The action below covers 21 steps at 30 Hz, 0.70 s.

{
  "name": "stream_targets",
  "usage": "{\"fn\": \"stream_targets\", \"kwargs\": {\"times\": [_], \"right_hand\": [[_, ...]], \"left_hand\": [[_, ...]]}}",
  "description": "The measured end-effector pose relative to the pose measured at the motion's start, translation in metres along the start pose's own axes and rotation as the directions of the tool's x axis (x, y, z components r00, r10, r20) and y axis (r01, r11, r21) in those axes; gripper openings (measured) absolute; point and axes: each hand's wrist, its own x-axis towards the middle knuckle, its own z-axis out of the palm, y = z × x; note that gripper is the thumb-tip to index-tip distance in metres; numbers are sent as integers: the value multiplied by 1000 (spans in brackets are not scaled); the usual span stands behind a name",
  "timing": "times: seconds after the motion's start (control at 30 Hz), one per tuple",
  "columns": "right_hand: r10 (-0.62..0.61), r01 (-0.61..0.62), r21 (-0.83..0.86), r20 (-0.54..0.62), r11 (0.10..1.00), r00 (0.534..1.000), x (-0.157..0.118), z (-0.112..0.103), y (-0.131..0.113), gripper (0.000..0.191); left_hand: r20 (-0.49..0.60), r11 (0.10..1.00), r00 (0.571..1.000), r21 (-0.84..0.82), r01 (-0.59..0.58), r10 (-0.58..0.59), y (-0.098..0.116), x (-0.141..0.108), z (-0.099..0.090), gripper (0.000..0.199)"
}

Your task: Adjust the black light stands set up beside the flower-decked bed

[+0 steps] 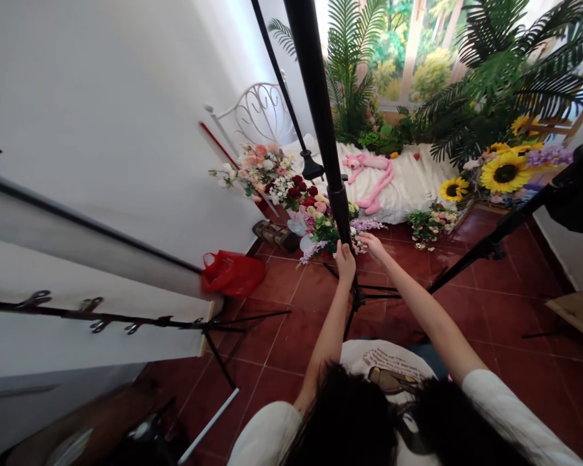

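Note:
A tall black light stand (339, 210) rises straight in front of me, its legs spread on the floor. My left hand (346, 261) is wrapped round the lower part of its pole. Just right of the pole, my right hand (372, 247) has its fingers bent together close to it; whatever they pinch is too small and hidden to make out. A black plug (312, 167) hangs on its cord beside the upper pole. Behind my hands stand bunches of artificial flowers (315, 213), partly covered by the pole.
A white-covered bed (418, 181) bears a pink plush toy (376, 178). Sunflowers (505, 172) and another black stand (490, 243) are at right. On the left are a red plastic bag (233, 273) and a backdrop stand (175, 323) with clips. Red tiles (286, 336) cover the floor.

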Motion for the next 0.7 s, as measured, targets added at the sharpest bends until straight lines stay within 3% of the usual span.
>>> {"fn": "stream_targets", "kwargs": {"times": [0.07,0.1,0.17,0.27,0.33,0.47,0.57,0.7], "right_hand": [[-86,85,-18,-86,996,993,2,3,-15,29],[-164,162,-27,-69,986,984,2,7,-28,31],[-336,337,-2,55,941,940,-2,17,-63,38],[-498,518,1,282,855,820,-19,43,-120,55],[-521,561,-4,366,828,771,-30,62,-150,65],[-438,521,-65,459,851,773,-38,90,-174,59],[-450,541,-141,403,829,796,-38,99,-172,54],[-572,589,-236,145,773,807,-44,108,-163,52]], "left_hand": [[5,1000,1000,-14,6,-6,0,0,0,65],[6,1000,1000,-19,11,-11,0,0,0,65],[4,1000,1000,-27,14,-14,-1,-1,1,65],[-1,1000,1000,-26,5,-5,-2,0,1,64],[-11,1000,1000,-22,0,0,-2,-1,2,64],[-39,1000,999,-18,9,-10,-2,-2,3,64],[-25,999,999,-29,26,-27,0,-2,2,64],[55,996,998,-78,46,-41,4,3,-4,68]]}}
